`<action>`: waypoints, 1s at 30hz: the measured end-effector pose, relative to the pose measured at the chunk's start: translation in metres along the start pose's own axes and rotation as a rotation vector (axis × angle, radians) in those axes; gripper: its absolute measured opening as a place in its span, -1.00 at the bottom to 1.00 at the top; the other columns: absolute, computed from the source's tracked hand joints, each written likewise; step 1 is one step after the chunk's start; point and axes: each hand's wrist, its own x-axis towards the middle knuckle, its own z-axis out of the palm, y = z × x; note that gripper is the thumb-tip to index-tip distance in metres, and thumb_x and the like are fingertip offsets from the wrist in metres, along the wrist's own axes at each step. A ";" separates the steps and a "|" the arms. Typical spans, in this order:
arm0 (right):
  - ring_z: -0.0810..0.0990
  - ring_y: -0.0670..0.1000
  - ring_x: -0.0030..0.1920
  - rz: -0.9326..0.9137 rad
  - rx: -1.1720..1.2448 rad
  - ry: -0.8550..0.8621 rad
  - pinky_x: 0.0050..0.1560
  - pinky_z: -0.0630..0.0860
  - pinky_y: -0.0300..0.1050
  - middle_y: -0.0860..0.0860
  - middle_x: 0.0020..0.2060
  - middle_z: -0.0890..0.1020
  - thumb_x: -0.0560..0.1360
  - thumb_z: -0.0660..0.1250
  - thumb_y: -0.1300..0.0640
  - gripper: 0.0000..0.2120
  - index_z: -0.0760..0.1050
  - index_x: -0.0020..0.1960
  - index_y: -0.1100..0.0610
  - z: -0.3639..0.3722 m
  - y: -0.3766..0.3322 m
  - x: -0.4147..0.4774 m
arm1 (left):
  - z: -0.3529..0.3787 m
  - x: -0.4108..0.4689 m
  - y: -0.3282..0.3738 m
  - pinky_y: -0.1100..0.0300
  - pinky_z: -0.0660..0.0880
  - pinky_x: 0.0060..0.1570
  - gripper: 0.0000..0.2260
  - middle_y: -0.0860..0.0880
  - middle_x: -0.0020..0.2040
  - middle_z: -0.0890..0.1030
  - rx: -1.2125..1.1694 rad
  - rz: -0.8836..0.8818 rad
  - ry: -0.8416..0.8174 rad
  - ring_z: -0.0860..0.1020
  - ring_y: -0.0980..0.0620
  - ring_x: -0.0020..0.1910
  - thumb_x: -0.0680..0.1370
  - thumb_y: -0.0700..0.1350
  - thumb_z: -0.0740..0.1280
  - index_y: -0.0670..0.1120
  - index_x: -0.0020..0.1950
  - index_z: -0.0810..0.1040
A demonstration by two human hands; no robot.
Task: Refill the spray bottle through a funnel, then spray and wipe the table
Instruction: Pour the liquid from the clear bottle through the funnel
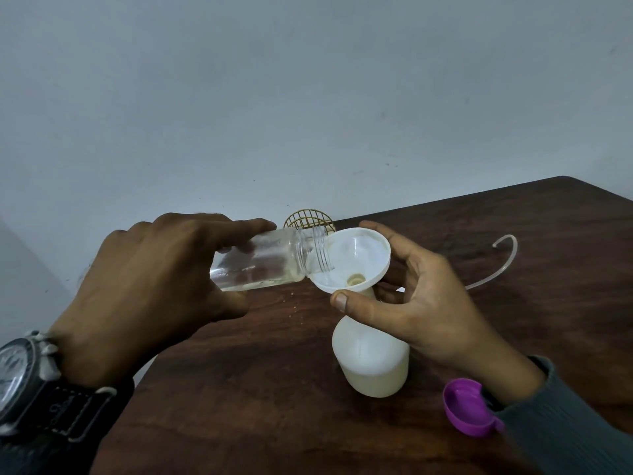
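Our left hand [154, 286] is wrapped around a clear jar [263, 265], forefinger laid along the top and thumb underneath. The jar is tipped nearly flat, and its threaded open mouth pokes over the left rim of the funnel [356, 258]. There's clear liquid pooled along the jar's low side, but honestly we can't make out an actual stream going in.

Our right hand [421, 303] has the white funnel pinched at the rim, thumb on the near edge and fingers curled round the far side. The funnel sits tilted in the neck of the white bottle [371, 361], though the thumb and palm cover the join. The bottle stands upright on the brown tabletop [257, 389], in toward its far left part. That corner is hidden behind the left hand and jar. The bottle's bottom looks a bit yellowish, and we can't read a fill level.

A yellow wire grid thing [308, 221] peeks up behind the jar at the far edge, mostly blocked. A thin clear tube [496, 265] curves across the tabletop past the right hand, its near end lost behind the fingers. A purple cap [467, 407] lies open side up by the right wrist, partly under the grey sleeve [561, 426]. A few crumbs [294, 303] sit left of the bottle. The watch [20, 375] on the left wrist is cut off at the frame's edge.
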 end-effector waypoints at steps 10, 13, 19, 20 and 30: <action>0.70 -0.10 0.16 0.007 -0.005 -0.007 0.04 0.60 -0.21 -0.14 0.09 0.74 0.38 0.64 0.20 -0.45 0.57 0.12 -0.36 0.001 -0.002 0.001 | 0.000 0.000 -0.001 0.24 0.39 -0.40 -0.19 0.42 -0.19 0.44 0.002 0.003 0.005 0.50 0.03 -0.32 0.09 0.00 0.58 0.39 0.31 0.48; 0.70 -0.10 0.17 0.015 -0.008 -0.001 0.06 0.60 -0.19 -0.15 0.10 0.73 0.38 0.64 0.18 -0.44 0.57 0.13 -0.38 0.001 -0.002 0.001 | 0.000 0.000 -0.001 0.29 0.32 -0.40 -0.19 0.43 -0.20 0.42 0.015 -0.008 0.000 0.43 0.07 -0.33 0.08 -0.02 0.59 0.39 0.30 0.50; 0.69 -0.07 0.21 0.022 -0.017 -0.004 0.09 0.60 -0.16 -0.13 0.14 0.72 0.38 0.65 0.17 -0.44 0.56 0.15 -0.38 0.000 -0.001 0.000 | 0.000 0.000 0.000 0.24 0.37 -0.40 -0.20 0.47 -0.19 0.41 0.007 -0.002 -0.008 0.58 0.00 -0.28 0.11 -0.02 0.58 0.40 0.31 0.48; 0.69 -0.07 0.20 0.020 -0.013 -0.005 0.08 0.61 -0.16 -0.12 0.13 0.72 0.38 0.64 0.18 -0.44 0.56 0.15 -0.37 0.000 -0.001 0.000 | -0.001 0.000 0.000 0.24 0.37 -0.40 -0.20 0.46 -0.19 0.42 0.005 0.000 -0.008 0.60 -0.01 -0.27 0.11 -0.02 0.58 0.40 0.31 0.49; 0.68 -0.08 0.21 0.013 -0.009 0.006 0.09 0.60 -0.18 -0.15 0.15 0.72 0.35 0.65 0.11 -0.42 0.54 0.15 -0.43 0.000 0.000 0.000 | -0.001 0.000 0.001 0.31 0.30 -0.42 -0.21 0.52 -0.21 0.33 0.001 0.005 0.001 0.43 0.06 -0.35 0.08 -0.04 0.59 0.37 0.29 0.53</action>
